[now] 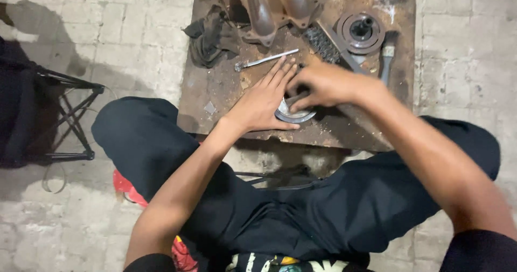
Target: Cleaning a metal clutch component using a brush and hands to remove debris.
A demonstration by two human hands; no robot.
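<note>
A round metal disc part (293, 114) lies near the front edge of a rusty metal work plate (215, 89). My left hand (264, 100) rests flat beside and partly over the disc, fingers stretched out, pressing on it. My right hand (318, 83) is curled over the disc from the right, its fingers closed on something small and dark at the disc's top; what it grips is mostly hidden.
On the plate lie a slim metal wrench (264, 60), a dark rag (207, 38), rusty cast parts (269, 5), a wire brush (323, 43), a round pulley-like part (361, 31) and a paintbrush (386, 59). A black folding stand (70, 116) is at the left on the paved floor.
</note>
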